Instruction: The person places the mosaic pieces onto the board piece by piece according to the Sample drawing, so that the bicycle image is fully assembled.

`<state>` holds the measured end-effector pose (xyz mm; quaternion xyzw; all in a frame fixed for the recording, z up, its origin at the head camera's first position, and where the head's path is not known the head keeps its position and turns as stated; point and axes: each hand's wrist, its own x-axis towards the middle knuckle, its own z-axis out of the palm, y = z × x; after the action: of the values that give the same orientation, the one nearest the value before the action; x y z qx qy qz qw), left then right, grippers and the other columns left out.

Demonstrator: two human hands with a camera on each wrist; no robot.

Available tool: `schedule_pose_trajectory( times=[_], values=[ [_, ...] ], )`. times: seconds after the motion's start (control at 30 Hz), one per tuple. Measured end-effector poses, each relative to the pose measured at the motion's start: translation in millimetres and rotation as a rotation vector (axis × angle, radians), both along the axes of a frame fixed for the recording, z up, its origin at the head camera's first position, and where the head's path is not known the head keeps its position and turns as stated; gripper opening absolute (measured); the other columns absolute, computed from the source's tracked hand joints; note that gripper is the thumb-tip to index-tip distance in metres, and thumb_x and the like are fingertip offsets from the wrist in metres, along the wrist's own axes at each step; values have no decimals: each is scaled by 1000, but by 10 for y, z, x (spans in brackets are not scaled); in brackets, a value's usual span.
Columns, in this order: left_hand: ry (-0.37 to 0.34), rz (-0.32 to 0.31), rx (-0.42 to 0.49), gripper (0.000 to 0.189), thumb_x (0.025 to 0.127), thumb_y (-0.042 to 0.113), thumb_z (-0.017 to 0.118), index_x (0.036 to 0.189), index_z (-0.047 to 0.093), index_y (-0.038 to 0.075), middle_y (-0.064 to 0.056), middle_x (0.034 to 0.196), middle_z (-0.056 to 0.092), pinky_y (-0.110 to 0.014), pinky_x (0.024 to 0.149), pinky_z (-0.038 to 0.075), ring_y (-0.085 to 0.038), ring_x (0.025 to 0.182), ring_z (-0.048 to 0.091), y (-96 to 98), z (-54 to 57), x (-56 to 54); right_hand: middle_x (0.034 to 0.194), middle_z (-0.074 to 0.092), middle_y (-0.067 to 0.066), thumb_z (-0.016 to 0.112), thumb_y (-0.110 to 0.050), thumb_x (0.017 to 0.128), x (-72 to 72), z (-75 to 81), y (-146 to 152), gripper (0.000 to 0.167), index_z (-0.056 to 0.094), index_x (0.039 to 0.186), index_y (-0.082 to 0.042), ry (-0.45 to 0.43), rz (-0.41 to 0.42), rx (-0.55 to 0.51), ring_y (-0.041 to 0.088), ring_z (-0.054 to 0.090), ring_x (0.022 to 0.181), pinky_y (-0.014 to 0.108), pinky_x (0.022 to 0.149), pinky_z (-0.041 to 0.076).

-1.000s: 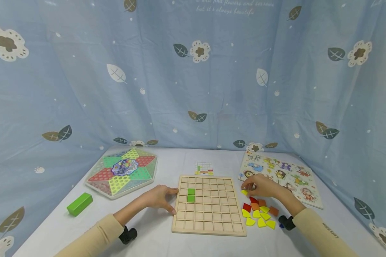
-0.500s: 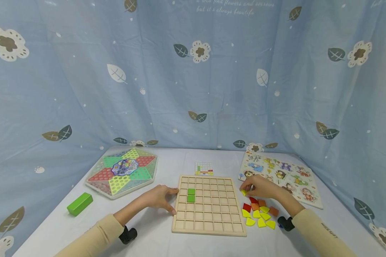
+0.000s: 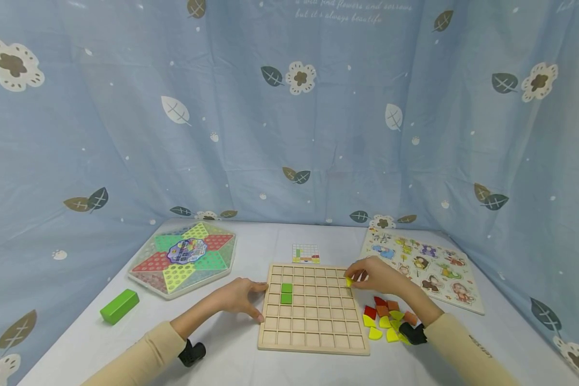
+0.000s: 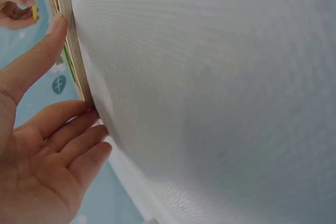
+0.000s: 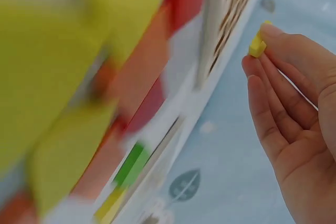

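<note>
A wooden grid board (image 3: 313, 325) lies mid-table, with two green square tiles (image 3: 287, 293) in neighbouring cells on its left side. My left hand (image 3: 238, 296) touches the board's left edge; in the left wrist view the thumb and the fairly straight fingertips rest against that edge, spread apart. Between thumb and fingertips my right hand (image 3: 377, 275) pinches a small yellow tile (image 5: 258, 44), held over the board's upper right edge. Its full outline is hidden by the fingers. Right of the board lie loose tiles: several yellow rounded wedges (image 3: 375, 333), red tiles (image 3: 370, 312) and orange tiles (image 3: 382, 311).
Behind the board lies a small printed grid card (image 3: 306, 253) with coloured cells. A hexagonal star-patterned game board (image 3: 187, 257) sits at the left, near a green block (image 3: 119, 306). An animal picture board (image 3: 429, 268) lies at the right. A patterned blue curtain (image 3: 289, 118) hangs behind.
My right hand has moved left with the yellow tile, from beside the board to over its upper right edge. The left hand stays at the board's left edge.
</note>
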<state>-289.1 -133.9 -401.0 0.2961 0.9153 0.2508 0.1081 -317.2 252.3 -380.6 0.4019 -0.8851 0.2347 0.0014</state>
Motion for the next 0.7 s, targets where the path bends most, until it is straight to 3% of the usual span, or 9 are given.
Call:
schedule_pose_trajectory(
  times=[0.3, 0.7],
  values=[
    [-9, 5, 8, 80, 66, 27, 89, 131, 56, -4, -18, 137, 52, -51, 104, 36, -39, 132, 41, 11, -18, -23, 98, 71, 4, 72, -3, 85, 35, -8, -454, 21, 71, 106, 0, -58, 26, -49, 6, 63, 79, 23, 70, 54],
    [1, 6, 6, 80, 65, 27, 89, 131, 56, -4, -18, 136, 53, -51, 104, 37, -40, 131, 42, 5, -18, -23, 92, 71, 6, 73, -4, 84, -1, -53, -923, 17, 73, 100, 0, -17, 63, -58, 6, 63, 73, 19, 66, 52]
  ],
)
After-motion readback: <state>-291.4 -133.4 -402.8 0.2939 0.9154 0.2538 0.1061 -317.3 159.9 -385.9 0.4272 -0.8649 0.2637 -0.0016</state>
